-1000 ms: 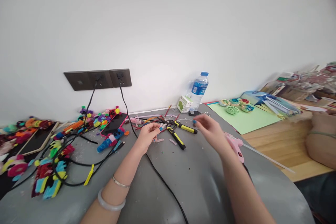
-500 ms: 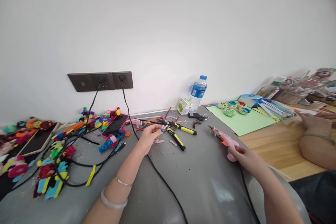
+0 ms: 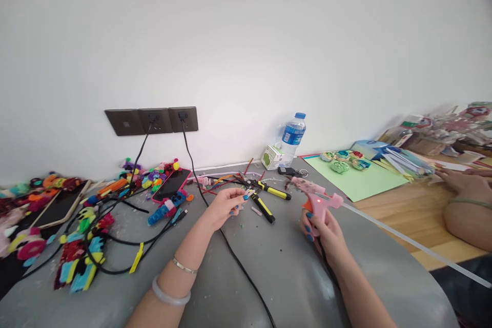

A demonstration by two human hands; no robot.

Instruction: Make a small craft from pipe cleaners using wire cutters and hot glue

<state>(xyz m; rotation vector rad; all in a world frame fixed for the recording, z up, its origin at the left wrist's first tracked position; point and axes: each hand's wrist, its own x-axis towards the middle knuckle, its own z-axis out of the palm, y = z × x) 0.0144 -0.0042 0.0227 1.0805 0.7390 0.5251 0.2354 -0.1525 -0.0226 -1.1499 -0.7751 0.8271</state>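
My right hand (image 3: 325, 230) is wrapped round the handle of a pink glue gun (image 3: 318, 199), its nozzle pointing left and its small light glowing red. A long translucent glue stick (image 3: 407, 238) sticks out of its back end. My left hand (image 3: 226, 207) pinches a small pale pink piece (image 3: 250, 193), perhaps a bit of pipe cleaner, between thumb and fingers. Just beyond it lie black and yellow pliers (image 3: 262, 206) with spread handles. Another short pink piece (image 3: 256, 211) rests beside them on the grey table (image 3: 246, 277).
Black cables (image 3: 246, 271) cross the table from the wall sockets (image 3: 154, 120). Colourful fuzzy figures (image 3: 79, 261) and two phones (image 3: 172, 184) lie left. A water bottle (image 3: 294, 138), a small box (image 3: 271, 157) and green paper (image 3: 369, 182) stand or lie behind. Another person's arm (image 3: 469, 212) is at right.
My right hand has lifted the glue gun and swung it to the left, so its light and glue stick now show. My left hand has shifted slightly right, still pinching the pink piece.
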